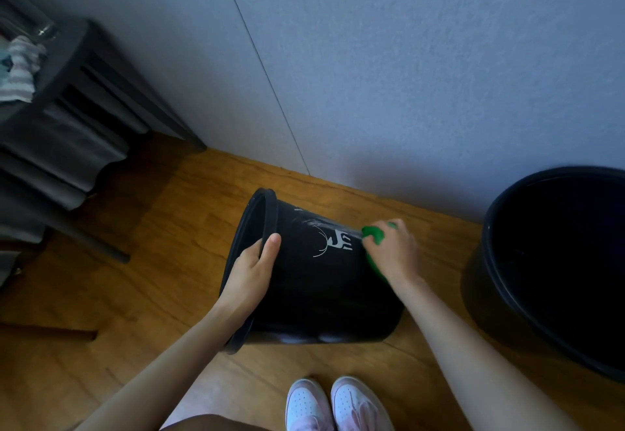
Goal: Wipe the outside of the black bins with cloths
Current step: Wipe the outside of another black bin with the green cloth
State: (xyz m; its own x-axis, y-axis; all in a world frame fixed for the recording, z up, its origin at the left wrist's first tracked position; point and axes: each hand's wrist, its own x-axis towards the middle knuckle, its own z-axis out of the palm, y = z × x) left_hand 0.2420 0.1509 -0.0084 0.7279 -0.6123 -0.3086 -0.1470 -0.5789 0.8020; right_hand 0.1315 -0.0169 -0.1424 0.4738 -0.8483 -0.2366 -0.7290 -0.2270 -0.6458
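Note:
A small black bin (314, 288) with a white deer print lies tipped on its side above the wooden floor, its mouth facing left. My left hand (252, 271) grips its rim, thumb on the outside wall. My right hand (394, 249) holds a green cloth (373, 236) and presses it against the bin's side near its base. A wet streak runs across the print. A second, larger black bin (500, 261) stands upright at the right edge.
A grey wall (372, 75) runs close behind the bins. A dark chair or rack (84, 102) with grey fabric and a striped cloth (20, 72) stands at the left. My white shoes (338, 403) are at the bottom on the wood floor (135, 295).

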